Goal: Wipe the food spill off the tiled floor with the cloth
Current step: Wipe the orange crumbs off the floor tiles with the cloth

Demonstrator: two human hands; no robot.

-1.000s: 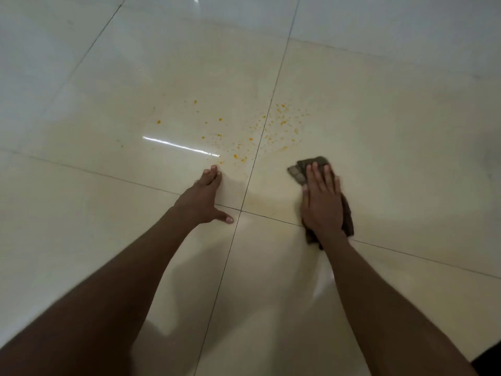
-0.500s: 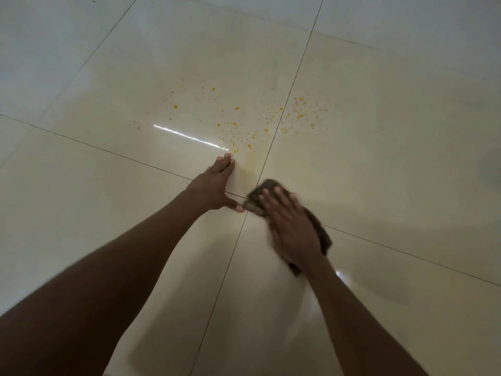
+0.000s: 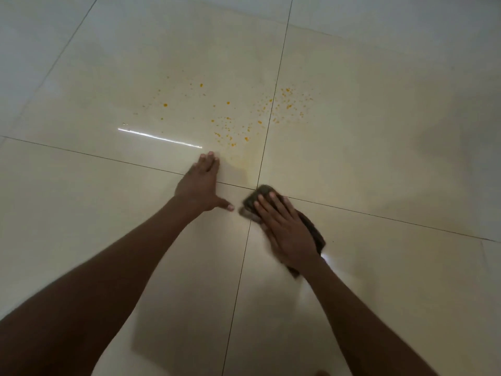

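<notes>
Food spill (image 3: 244,115): orange-yellow specks and droplets, lying scattered across the far two tiles, straddling the grout line that runs away from the viewer. Densest clusters are sitting just left and just right of that line; a few larger drops are lying farther left. A faint yellowish smear is showing on the tile below the specks, near the grout crossing.

Cloth (image 3: 256,198): dark brown, bunched, lying flat on the tiled floor (image 3: 379,158) at the point where four tiles meet, nearer the viewer than the spill and apart from the specks. Its far end is sticking out past the fingertips; a second edge is showing to the right of the wrist.

Right hand (image 3: 284,232): lying palm-down on the cloth, fingers extended and close together, pressing it to the floor; slightly blurred.

Left hand (image 3: 199,189): resting flat on the bare tile just left of the cloth, fingers together and pointing toward the spill, thumb splayed toward the cloth, holding nothing.

Light reflection (image 3: 160,137): a bright streak lying on the glossy tile beyond the left hand.
</notes>
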